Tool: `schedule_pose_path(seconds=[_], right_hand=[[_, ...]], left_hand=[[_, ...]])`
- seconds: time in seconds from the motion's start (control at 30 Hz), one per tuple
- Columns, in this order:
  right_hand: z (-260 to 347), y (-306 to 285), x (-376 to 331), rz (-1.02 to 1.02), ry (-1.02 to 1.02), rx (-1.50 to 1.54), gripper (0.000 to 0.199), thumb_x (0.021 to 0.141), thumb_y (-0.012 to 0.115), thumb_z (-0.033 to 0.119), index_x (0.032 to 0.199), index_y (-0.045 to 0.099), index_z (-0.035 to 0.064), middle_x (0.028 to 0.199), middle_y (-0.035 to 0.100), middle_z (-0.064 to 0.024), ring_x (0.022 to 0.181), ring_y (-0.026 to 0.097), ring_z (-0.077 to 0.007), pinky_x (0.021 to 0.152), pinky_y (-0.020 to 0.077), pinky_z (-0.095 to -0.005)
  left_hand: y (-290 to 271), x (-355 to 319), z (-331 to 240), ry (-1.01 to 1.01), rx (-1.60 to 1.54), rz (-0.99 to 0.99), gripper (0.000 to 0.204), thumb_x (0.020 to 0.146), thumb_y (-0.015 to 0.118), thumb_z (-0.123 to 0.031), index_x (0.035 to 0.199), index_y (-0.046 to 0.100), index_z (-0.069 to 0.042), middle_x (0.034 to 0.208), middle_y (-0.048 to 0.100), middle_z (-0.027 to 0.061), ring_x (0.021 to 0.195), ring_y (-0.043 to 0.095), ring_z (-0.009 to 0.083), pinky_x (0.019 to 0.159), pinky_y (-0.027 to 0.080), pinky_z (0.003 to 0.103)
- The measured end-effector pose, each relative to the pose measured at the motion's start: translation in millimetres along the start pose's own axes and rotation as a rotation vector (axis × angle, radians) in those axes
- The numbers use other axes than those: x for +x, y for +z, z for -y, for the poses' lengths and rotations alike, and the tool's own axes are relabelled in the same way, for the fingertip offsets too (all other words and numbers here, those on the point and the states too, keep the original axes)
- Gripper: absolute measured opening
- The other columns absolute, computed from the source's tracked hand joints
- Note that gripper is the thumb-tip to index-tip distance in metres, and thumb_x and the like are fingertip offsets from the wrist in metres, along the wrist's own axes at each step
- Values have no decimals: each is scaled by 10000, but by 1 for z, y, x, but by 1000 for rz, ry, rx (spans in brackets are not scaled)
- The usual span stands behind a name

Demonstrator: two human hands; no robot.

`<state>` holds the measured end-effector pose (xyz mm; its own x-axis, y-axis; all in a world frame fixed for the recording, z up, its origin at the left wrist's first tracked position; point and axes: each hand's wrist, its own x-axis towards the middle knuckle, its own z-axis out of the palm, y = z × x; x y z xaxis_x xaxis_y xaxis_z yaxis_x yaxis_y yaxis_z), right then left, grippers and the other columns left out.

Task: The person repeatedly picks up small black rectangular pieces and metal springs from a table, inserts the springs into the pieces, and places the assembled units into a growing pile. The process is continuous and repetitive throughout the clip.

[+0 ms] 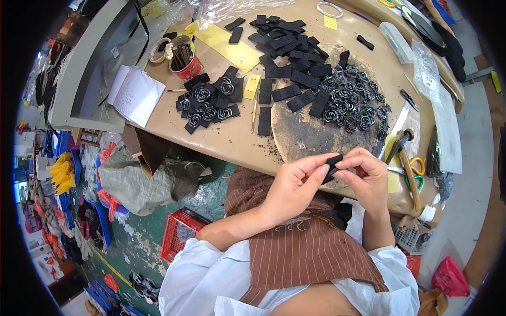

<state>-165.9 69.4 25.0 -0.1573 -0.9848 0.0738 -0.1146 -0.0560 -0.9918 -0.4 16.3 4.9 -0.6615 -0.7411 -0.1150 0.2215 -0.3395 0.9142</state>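
Both hands together: left hand (pixel 295 181) + right hand (pixel 363 176) pinch black strap (pixel 332 162). Step: fitting ring, prob. Next: steady grip, ring from buckle pile (pixel 353 97) far right.

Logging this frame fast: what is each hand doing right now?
Left hand: closed, pinching the black strap piece.
Right hand: closed, pinching the same strap piece from the other side.
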Motion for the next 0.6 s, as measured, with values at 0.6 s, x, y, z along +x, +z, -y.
schedule_pose_path(seconds=[0.6], right_hand=[[-26, 17, 3, -44, -43, 137, 273, 787, 645, 18, 1055, 591, 2, 1131, 480, -105, 962, 508, -116, 816, 421, -240]], left_hand=[[-6, 13, -4, 153, -52, -82, 179, 896, 547, -90, 1067, 503, -59, 966, 552, 24, 852, 550, 81, 779, 475, 252]])
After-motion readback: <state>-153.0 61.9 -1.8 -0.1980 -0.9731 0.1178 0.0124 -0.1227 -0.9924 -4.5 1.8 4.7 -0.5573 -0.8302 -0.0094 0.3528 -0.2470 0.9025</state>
